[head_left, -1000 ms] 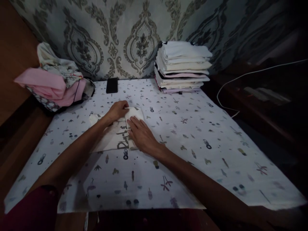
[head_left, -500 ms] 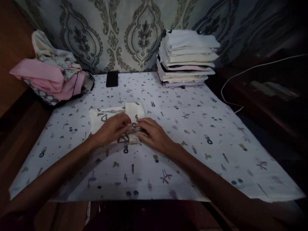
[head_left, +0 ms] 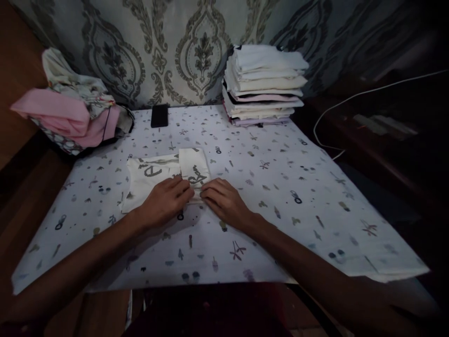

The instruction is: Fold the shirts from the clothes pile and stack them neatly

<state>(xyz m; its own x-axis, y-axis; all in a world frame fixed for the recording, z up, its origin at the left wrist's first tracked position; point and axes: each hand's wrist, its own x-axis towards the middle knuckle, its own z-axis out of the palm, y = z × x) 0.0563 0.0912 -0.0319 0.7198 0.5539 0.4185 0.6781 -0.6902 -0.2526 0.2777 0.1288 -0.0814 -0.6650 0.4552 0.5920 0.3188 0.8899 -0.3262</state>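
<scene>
A white garment (head_left: 138, 189) with dark lettering lies on the table, its right end turned over to the left as a flap. My left hand (head_left: 166, 199) is closed on the flap's near edge, fingers curled and pressed together. Close beside it, my right hand (head_left: 224, 200) pinches the near right corner of the same flap. A small gap separates the two hands. Both sets of fingertips partly cover the cloth, and the left hand hides the garment's near middle part.
A patterned white cloth covers the table (head_left: 273, 243). At the back right stands a stack of folded clothes (head_left: 264, 86). A heap of loose clothes (head_left: 66, 114), pink and printed, sits at the back left. Between them lies a black phone (head_left: 159, 115). A white cable (head_left: 317, 131) hangs at the right.
The flap's near part, bunched between my fingers before, now lies flatter, and its lettering shows more. My left fingers have come down onto the edge. The view has shifted slightly.
</scene>
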